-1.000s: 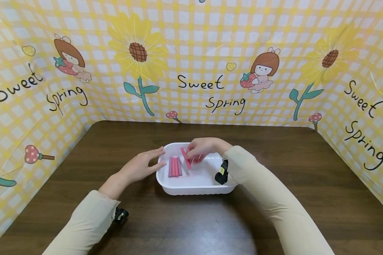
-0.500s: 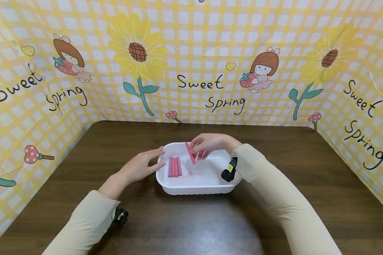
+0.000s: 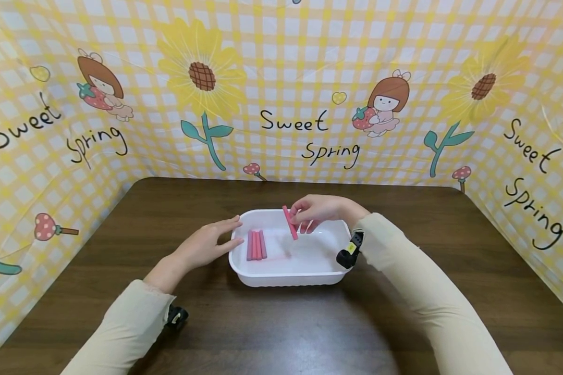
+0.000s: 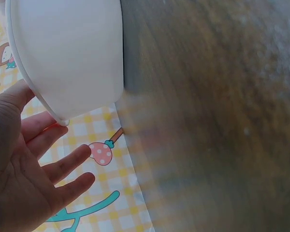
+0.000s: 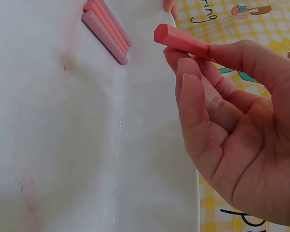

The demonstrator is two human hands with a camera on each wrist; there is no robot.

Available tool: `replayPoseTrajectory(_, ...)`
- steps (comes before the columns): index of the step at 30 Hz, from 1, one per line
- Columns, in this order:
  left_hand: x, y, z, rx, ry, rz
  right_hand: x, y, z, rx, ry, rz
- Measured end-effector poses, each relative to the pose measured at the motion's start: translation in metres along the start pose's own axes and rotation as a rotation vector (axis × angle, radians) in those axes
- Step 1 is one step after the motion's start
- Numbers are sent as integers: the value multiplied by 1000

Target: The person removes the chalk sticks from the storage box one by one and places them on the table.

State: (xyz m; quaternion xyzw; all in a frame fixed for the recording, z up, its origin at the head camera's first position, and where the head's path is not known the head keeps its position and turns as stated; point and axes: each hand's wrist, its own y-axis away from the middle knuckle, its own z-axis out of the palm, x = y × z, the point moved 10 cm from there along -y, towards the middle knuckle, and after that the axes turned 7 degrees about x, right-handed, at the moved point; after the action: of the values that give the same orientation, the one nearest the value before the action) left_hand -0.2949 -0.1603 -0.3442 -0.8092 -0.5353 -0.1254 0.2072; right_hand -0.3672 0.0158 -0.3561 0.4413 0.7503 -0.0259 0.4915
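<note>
My right hand [image 3: 318, 211] pinches a pink six-sided stick [image 3: 289, 223] between thumb and fingertips, above the far part of a white tray [image 3: 288, 269]. In the right wrist view the stick [image 5: 181, 41] is matte, with one end toward the camera. Several similar sticks [image 3: 256, 245], pink and mauve, lie side by side in the tray's left part. At the tray's left end, my left hand [image 3: 207, 243] has its fingers spread. The left wrist view has its fingertips [image 4: 58, 128] at the tray's rim and the other fingers extended.
The tray stands on a dark brown wooden table [image 3: 206, 312]. Yellow checked cloth [image 3: 286, 67] with printed flowers and lettering surrounds the table's back and sides. Pinkish smears [image 5: 31, 203] mark the tray floor. Each wrist carries a small black camera [image 3: 349, 251].
My right hand has lifted the pink stick from beside the row and carried it right and away, toward the tray's far rim. The left hand stays at the left rim.
</note>
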Motion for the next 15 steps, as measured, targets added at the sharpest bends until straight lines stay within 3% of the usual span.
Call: replayPoseTrajectory(15,1,0,0,2,4,1,12,14,-10,36,-16,-8)
